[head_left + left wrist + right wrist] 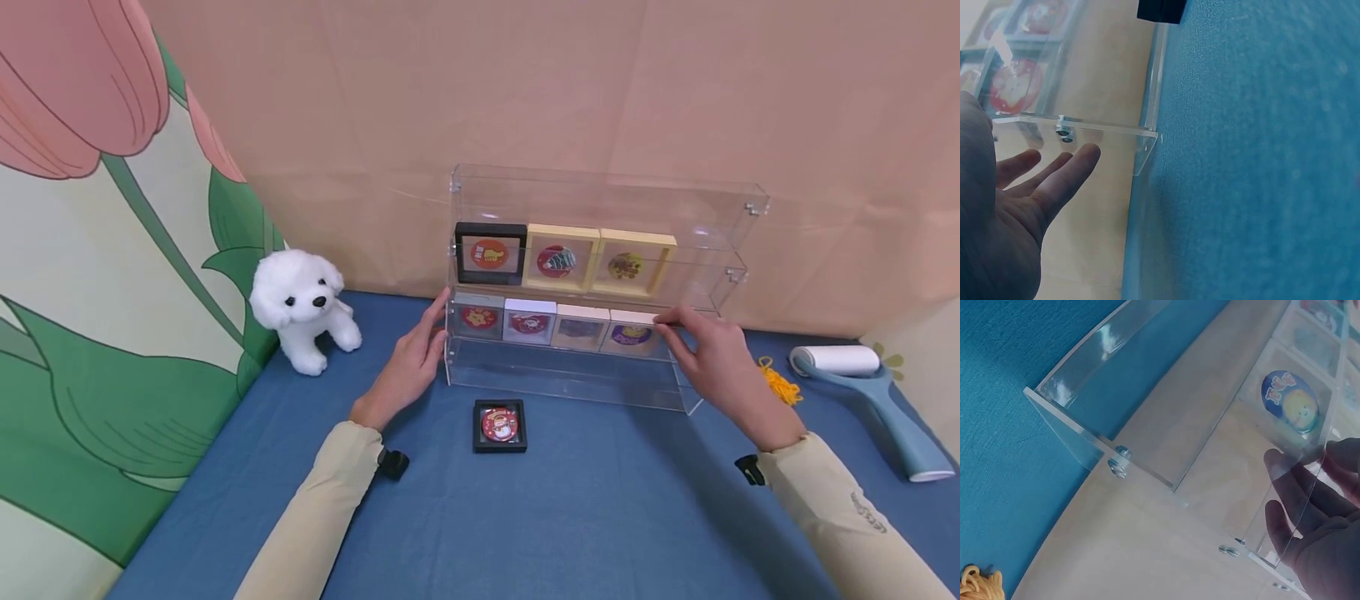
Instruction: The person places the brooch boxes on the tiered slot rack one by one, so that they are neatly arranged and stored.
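A clear acrylic display rack [570,379] stands on the table. My left hand [405,367] rests against its left side with fingers extended; the left wrist view shows the fingertips at the clear side panel [1110,129]. My right hand [712,354] pinches the right edge of the pale framed badge [632,335], rightmost on the middle shelf. In the right wrist view this badge [1291,400] is blue and yellow, and the fingers are seen partly through acrylic. Beside it stand a pinkish frame [581,327], a white one [529,322] and a grey one [478,318].
On the upper shelf are a black frame [491,279] and two cream frames [561,283]. A small black frame [500,451] with a red badge lies before the rack. A white plush dog [296,292] sits left; orange cord [782,385] and a lint roller [892,408] lie right.
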Tool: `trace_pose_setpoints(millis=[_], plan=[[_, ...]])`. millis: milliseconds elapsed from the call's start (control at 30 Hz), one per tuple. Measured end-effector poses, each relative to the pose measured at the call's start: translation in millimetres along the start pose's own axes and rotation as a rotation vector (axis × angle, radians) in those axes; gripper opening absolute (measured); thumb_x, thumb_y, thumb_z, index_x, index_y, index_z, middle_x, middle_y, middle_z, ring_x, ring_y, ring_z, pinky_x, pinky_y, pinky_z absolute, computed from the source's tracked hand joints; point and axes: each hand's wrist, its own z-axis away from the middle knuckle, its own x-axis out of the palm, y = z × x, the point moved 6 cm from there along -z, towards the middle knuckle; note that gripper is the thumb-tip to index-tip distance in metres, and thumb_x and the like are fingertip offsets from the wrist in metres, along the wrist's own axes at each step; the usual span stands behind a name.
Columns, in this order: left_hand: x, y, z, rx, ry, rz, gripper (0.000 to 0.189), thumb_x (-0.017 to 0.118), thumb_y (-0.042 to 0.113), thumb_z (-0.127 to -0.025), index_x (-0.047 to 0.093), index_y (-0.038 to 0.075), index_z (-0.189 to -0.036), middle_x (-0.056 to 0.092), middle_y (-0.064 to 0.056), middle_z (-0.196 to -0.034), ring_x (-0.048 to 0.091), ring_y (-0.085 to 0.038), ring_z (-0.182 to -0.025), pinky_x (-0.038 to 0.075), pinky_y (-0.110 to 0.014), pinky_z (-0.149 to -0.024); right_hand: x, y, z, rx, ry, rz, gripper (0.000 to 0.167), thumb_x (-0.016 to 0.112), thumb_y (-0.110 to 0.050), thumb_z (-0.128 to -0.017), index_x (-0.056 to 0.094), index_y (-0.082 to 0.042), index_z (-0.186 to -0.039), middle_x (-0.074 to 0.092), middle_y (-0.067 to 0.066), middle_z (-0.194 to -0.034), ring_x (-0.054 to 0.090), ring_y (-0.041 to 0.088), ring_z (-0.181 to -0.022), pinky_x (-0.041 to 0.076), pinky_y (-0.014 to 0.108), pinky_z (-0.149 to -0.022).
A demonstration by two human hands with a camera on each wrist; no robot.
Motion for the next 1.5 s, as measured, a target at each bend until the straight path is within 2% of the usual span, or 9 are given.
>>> trace_pose_setpoints(millis=[200,333,433,533,667,900,1167,1300,1500], plan=[[1.5,-1.3,1.6,-0.006,-0.010,0.006,0.073,0.049,0.011,-0.107,0.010,0.037,-0.163,0.044,-0.019,-0.153,0.060,-0.032,-0.123,0.051,-0.050,-0.098,-3.7,-4.7,3.2,-0.019,0.039,0.017,0.022,0.073,-0.007,-0.094,0.067,-0.004,-0.115,0.070,0.014,-0.106,0.066,0.032,-0.089,0.057,0.053,-0.076],[1.7,-1.3,1.4,0.004,-0.009,0.012,0.073,0.049,0.010,-0.107,0.010,0.035,-0.164,0.044,-0.019,-0.152,0.060,-0.033,-0.123,0.053,-0.050,-0.095,-9.8,-13.0,7.7,-0.044,0.089,0.034,0.030,0.074,-0.002,-0.091,0.063,-0.003,-0.118,0.065,0.014,-0.111,0.063,0.032,-0.093,0.055,0.052,-0.078],[1.0,-1.3,0.7,0.008,-0.004,0.010,0.073,0.049,0.010,-0.107,0.011,0.035,-0.164,0.044,-0.020,-0.152,0.062,-0.033,-0.121,0.052,-0.050,-0.095,-13.1,-23.5,12.5,-0.094,0.105,0.049,0.035,0.074,0.005,-0.087,0.062,-0.003,-0.120,0.062,0.013,-0.113,0.061,0.030,-0.096,0.055,0.052,-0.080],[0.0,-0.5,0.4,0.008,-0.001,0.006,0.073,0.050,0.010,-0.107,0.011,0.035,-0.164,0.045,-0.020,-0.151,0.063,-0.032,-0.119,0.051,-0.051,-0.097,-11.8,-35.2,19.0,-0.170,0.084,0.044,0.038,0.075,0.009,-0.083,0.063,-0.003,-0.117,0.063,0.010,-0.109,0.063,0.023,-0.090,0.059,0.048,-0.073],[-0.4,-0.2,0.3,0.005,-0.003,0.006,0.074,0.050,0.009,-0.107,0.010,0.036,-0.164,0.045,-0.020,-0.151,0.062,-0.032,-0.120,0.051,-0.051,-0.097,-0.7,-44.2,29.9,-0.237,-0.006,-0.003,0.038,0.077,0.009,-0.080,0.064,-0.005,-0.113,0.065,0.004,-0.102,0.064,0.015,-0.082,0.060,0.039,-0.066],[0.2,-0.7,-0.1,-0.008,-0.004,0.010,0.076,0.051,0.008,-0.106,0.010,0.039,-0.163,0.045,-0.019,-0.152,0.061,-0.032,-0.122,0.052,-0.049,-0.095,27.6,-46.9,52.1,-0.283,-0.193,-0.126,0.033,0.076,0.004,-0.084,0.064,-0.012,-0.110,0.068,-0.004,-0.102,0.063,0.005,-0.082,0.059,0.034,-0.067],[0.3,-2.3,0.4,-0.012,0.000,-0.005,0.072,0.048,0.012,-0.108,0.010,0.039,-0.163,0.045,-0.018,-0.152,0.060,-0.030,-0.124,0.054,-0.048,-0.093,65.9,-42.8,75.0,-0.151,-0.493,-0.230,0.028,0.070,-0.018,-0.097,0.062,-0.011,-0.123,0.067,0.000,-0.113,0.063,0.015,-0.097,0.057,0.035,-0.075],[0.7,-2.4,0.1,-0.024,-0.001,-0.004,0.074,0.049,0.012,-0.108,0.009,0.041,-0.163,0.045,-0.017,-0.152,0.056,-0.031,-0.128,0.055,-0.047,-0.091,75.5,-43.8,79.4,-0.108,-0.546,-0.245,0.031,0.070,-0.024,-0.098,0.061,-0.011,-0.125,0.065,0.000,-0.116,0.063,0.017,-0.100,0.056,0.034,-0.077],[-0.3,-1.5,0.1,-0.029,0.002,-0.003,0.074,0.049,0.012,-0.108,0.010,0.041,-0.162,0.045,-0.017,-0.152,0.057,-0.032,-0.126,0.056,-0.046,-0.089,88.6,-54.3,77.0,-0.126,-0.577,-0.235,0.040,0.073,-0.025,-0.095,0.060,-0.010,-0.130,0.064,0.001,-0.121,0.061,0.017,-0.106,0.055,0.042,-0.086]])
